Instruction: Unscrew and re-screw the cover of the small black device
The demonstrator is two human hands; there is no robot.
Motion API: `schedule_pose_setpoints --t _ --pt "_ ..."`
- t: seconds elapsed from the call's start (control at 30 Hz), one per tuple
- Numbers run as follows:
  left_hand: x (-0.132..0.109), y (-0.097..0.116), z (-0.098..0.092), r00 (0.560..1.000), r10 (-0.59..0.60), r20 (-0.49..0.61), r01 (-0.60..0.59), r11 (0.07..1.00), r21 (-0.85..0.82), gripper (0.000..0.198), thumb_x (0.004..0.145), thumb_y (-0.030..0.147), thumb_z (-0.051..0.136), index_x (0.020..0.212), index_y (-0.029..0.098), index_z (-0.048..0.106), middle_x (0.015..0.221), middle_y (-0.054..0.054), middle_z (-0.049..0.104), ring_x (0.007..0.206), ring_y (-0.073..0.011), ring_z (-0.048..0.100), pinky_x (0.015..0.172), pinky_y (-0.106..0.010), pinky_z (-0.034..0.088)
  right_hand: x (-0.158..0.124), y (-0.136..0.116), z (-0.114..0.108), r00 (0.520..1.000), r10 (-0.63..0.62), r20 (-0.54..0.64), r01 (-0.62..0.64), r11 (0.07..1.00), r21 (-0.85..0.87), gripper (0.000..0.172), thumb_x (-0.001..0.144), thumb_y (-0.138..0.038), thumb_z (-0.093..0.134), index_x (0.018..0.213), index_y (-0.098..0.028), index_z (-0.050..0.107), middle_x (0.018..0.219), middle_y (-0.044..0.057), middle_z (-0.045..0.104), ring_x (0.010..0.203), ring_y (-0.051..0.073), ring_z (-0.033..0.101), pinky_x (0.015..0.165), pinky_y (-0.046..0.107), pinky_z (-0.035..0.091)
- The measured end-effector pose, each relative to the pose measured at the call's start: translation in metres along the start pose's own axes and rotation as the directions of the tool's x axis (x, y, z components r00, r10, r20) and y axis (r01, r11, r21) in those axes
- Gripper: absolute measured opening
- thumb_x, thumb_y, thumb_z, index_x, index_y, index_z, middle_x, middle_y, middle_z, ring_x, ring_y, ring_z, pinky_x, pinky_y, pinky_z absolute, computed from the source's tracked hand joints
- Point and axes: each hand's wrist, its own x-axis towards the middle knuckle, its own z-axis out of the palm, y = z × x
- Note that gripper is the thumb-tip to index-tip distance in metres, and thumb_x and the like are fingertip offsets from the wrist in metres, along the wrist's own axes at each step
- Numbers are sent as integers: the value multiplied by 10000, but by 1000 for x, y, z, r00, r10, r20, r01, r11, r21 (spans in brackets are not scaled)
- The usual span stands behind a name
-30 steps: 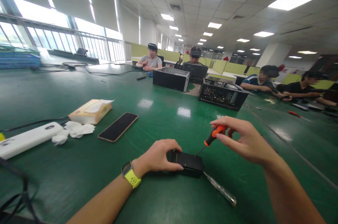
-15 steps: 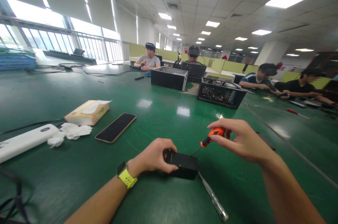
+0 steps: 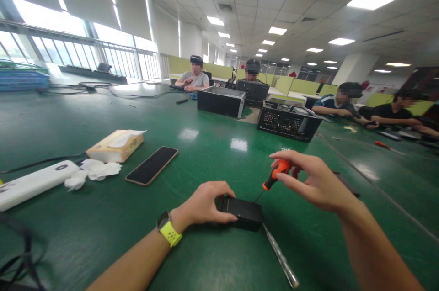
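Observation:
A small black box (image 3: 244, 213) lies on the green table, and my left hand (image 3: 209, 204) grips its left end between thumb and fingers. My right hand (image 3: 308, 181) is closed around the orange and black handle of a screwdriver (image 3: 278, 173). The screwdriver leans, its thin tip touching the top of the box near the far edge. A second screwdriver with a clear handle (image 3: 281, 256) rests on the table, its tip end close to the box's right end.
To the left lie a phone (image 3: 152, 166), a tissue pack (image 3: 116, 145), crumpled tissues (image 3: 99, 169) and a white power strip (image 3: 37, 184). Open computer cases (image 3: 221, 102) (image 3: 288, 122) stand further back. Several people sit around the table. A red-handled screwdriver (image 3: 382, 145) lies far right.
The black box and my left hand have shifted slightly right. The orange screwdriver stands a little more upright in my right hand, its tip still at the box.

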Motion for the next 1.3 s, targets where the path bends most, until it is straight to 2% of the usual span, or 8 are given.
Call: schedule_pose_setpoints --t 0.1,0.2,0.4,0.73,1.03,1.3 --pt "1 1 -1 1000 -1 4 1 1000 4 386 720 451 807 960 176 680 889 -32 666 787 -195 609 721 -268 459 1 -6 2 992 -9 -123 7 1000 -19 179 889 -361 643 946 -199 694 761 21 710 609 144 601 582 260 454" --pt "1 2 -2 1000 -8 11 8 1000 10 376 719 440 811 961 180 688 890 -36 670 788 -200 612 723 -273 465 3 -14 9 975 -7 -224 11 1000 17 231 913 -363 602 769 -202 683 708 21 702 619 155 611 602 276 448" --pt "1 3 -3 1000 0 8 0 1000 14 389 725 475 794 966 189 686 888 -30 671 773 -191 614 732 -273 473 7 -20 20 990 18 -137 -13 999 41 238 921 -346 592 759 -198 683 642 -6 661 511 121 522 530 256 397" --pt "0 1 -1 1000 1 9 -1 1000 29 397 718 466 804 967 182 682 889 -35 674 782 -200 620 728 -276 467 9 -13 23 990 8 -142 -4 999 34 226 921 -334 590 771 -193 685 662 0 678 542 129 546 563 259 413" --pt "1 3 -2 1000 -3 13 3 1000 14 374 711 457 806 942 187 689 894 -34 687 804 -205 638 707 -265 470 7 -11 19 989 -5 -145 9 1000 28 260 924 -374 583 771 -195 695 679 8 691 523 126 555 529 253 428" --pt "0 3 -2 1000 -17 9 17 1000 13 373 705 435 820 941 178 687 869 -28 674 769 -196 620 697 -265 464 7 -13 21 989 -19 -144 24 999 30 219 922 -338 592 785 -191 680 672 4 674 535 128 547 550 259 415"
